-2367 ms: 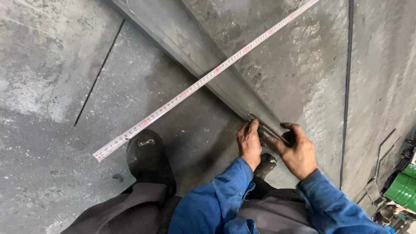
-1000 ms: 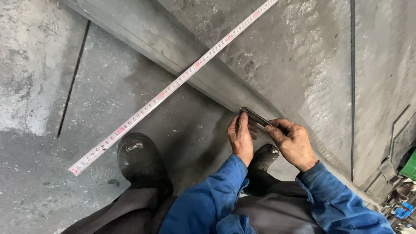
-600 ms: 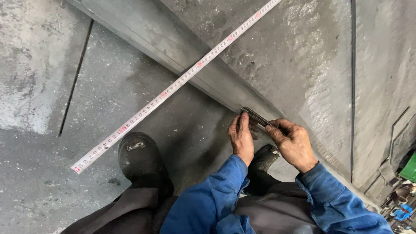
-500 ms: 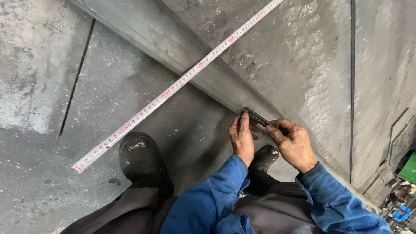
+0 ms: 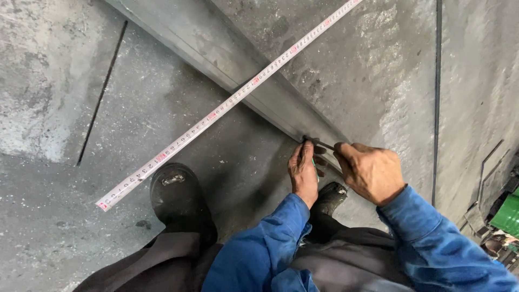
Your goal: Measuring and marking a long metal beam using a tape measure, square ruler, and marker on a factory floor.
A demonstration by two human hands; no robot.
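Note:
My left hand [image 5: 303,174] is curled against the near edge of a long grey metal bar [image 5: 227,54] that lies slanted on the floor. A sliver of a small green object [image 5: 312,161] shows between its fingers. My right hand [image 5: 372,172] pinches a thin dark tool [image 5: 320,143], whose tip touches the bar just above my left fingers. A white measuring tape [image 5: 227,103] lies stretched diagonally across the bar and the floor, with its near end by my left boot [image 5: 178,197]. Both arms are in blue sleeves.
The concrete floor [image 5: 81,108] is stained and has narrow joint lines at the left and right. My right boot [image 5: 331,196] stands under my hands. A green container [image 5: 508,213] and scraps lie at the right edge.
My hands stay at the same spot on the bar. The dark tool has turned so that its tip now points at the bar's edge. The view has shifted slightly.

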